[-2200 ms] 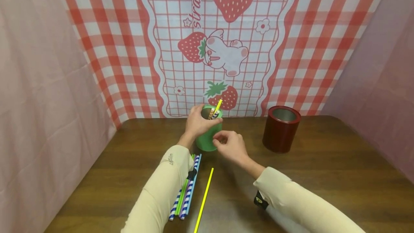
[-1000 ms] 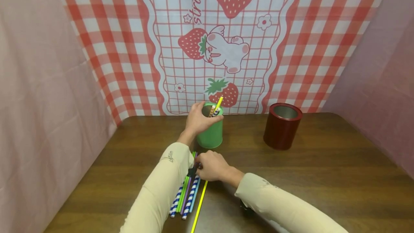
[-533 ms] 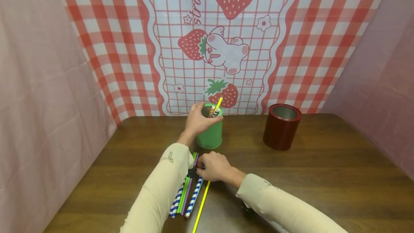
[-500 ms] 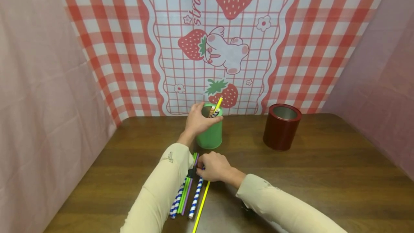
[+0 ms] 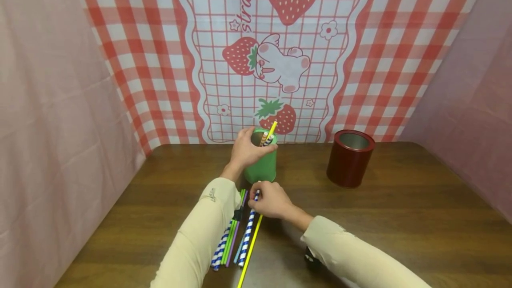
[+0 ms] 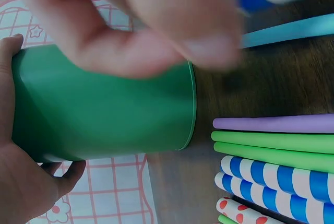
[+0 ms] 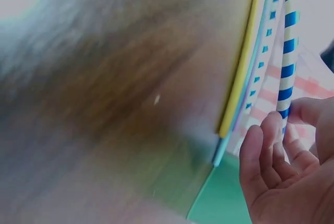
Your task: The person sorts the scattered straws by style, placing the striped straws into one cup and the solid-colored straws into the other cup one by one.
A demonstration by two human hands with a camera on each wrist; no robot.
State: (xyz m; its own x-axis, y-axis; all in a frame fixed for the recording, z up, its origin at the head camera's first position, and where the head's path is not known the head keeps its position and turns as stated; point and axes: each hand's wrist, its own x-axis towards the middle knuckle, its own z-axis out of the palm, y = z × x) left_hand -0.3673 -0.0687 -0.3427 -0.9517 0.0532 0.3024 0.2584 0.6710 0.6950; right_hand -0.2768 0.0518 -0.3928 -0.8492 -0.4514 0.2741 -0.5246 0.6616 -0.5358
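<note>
My left hand [image 5: 245, 151] grips the green can [image 5: 262, 168] near its rim, thumb across the near side and fingers around the left. Out of the can stick a yellow straw [image 5: 272, 129] and striped straws. In front of the can, my right hand [image 5: 274, 199] pinches a blue-and-white striped straw [image 5: 246, 237] near its far end. The pinch on this striped straw [image 7: 289, 46] shows in the right wrist view, thumb against fingertips. A light blue straw [image 6: 287, 30] lies on the table near it. Blurred right-hand fingers [image 6: 130, 51] cover part of the can in the left wrist view.
Left of the held straw lie green straws [image 5: 228, 243], a purple straw [image 6: 276, 124], more striped straws [image 6: 282, 182] and a red-dotted straw [image 6: 237, 209]. A yellow straw [image 5: 252, 248] lies to the right. The red can [image 5: 350, 163] stands at the back right of the table.
My right hand came down from beside the green can to the straws, took a striped straw and drew it right, away from the others, then slightly forward. The left hand kept its grip.
</note>
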